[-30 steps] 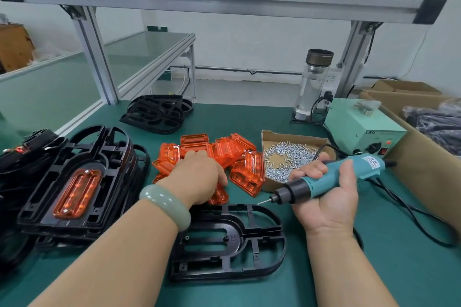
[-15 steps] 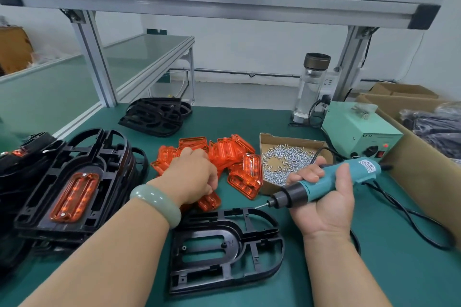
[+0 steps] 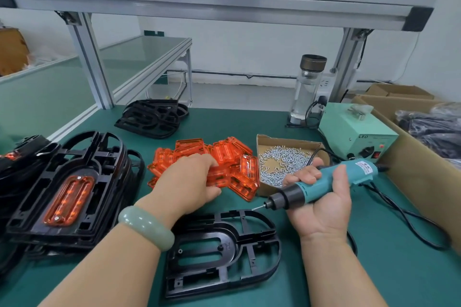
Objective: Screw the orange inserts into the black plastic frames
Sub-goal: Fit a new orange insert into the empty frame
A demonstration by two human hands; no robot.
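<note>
Cardboard screw tray (image 3: 284,139) beside orange inserts (image 3: 224,151); left hand (image 3: 187,182) grips one, right hand (image 3: 324,207) grips teal screwdriver (image 3: 305,194) over black frame (image 3: 262,244).

Bench station, remote log. I noted a green bench top (image 3: 404,281) under an aluminium overhead shelf (image 3: 224,5), which was carried on two slotted aluminium uprights — left post (image 3: 88,62) and right post (image 3: 348,65). A white wall (image 3: 249,52) stood behind, with a thin pipe (image 3: 224,73) running along it low down. Pale floor (image 3: 237,95) lay below the wall. A second bench (image 3: 139,55) with a green top stood to the left. The light was even and bright.
</note>
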